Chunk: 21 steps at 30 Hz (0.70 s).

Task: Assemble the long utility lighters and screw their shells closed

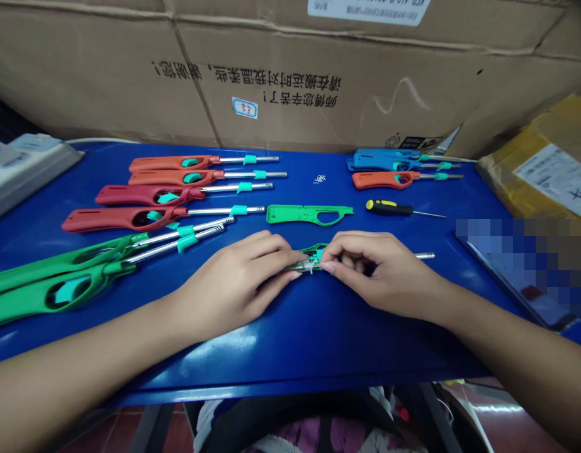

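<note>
Both hands rest on the blue table (pixel 290 340), closed on one opened green lighter (pixel 311 259) that lies flat between them. My left hand (pixel 236 280) covers its handle end, fingers pressed on it. My right hand (pixel 379 270) pinches the small inner parts at its middle; the metal nozzle tip (pixel 425 255) pokes out to the right. A loose green lighter shell half (pixel 309 214) lies just beyond the hands. A black-and-yellow screwdriver (pixel 398 209) lies to its right.
Several red and orange lighters (pixel 177 189) lie in a row at back left, two green lighters (pixel 82 270) at the near left. Blue and orange lighters (pixel 394 168) sit at back right. Cardboard boxes (pixel 290 75) wall the back. A grey device (pixel 21 170) stands far left.
</note>
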Motion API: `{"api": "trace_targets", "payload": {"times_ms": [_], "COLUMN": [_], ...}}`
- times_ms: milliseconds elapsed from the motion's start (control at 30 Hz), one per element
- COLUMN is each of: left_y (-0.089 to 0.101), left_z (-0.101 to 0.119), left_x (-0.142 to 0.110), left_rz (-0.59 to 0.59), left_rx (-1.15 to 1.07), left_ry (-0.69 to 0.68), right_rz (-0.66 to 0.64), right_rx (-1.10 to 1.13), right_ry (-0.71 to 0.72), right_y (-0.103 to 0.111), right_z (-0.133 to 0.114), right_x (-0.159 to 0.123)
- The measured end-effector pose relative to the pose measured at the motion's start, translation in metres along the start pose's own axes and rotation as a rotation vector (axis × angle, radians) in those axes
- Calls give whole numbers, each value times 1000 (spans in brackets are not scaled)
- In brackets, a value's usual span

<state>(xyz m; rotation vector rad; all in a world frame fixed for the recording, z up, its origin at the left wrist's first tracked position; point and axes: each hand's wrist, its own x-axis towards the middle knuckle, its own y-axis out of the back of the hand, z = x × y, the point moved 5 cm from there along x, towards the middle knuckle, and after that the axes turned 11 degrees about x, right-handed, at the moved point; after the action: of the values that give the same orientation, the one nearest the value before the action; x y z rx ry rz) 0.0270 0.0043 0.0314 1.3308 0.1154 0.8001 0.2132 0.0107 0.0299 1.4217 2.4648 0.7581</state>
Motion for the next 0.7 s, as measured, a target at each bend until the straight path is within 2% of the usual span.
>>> {"api": "trace_targets", "payload": {"times_ms": [700], "left_y": [0], "left_z": [1], "left_x": [0], "left_rz": [21], "left_rx": [-60], "left_ry": [19], "right_rz": [14], "right_rx": [-13], "right_ry": [13], "right_y": [-2], "right_z": [1], "right_x": [0]}}
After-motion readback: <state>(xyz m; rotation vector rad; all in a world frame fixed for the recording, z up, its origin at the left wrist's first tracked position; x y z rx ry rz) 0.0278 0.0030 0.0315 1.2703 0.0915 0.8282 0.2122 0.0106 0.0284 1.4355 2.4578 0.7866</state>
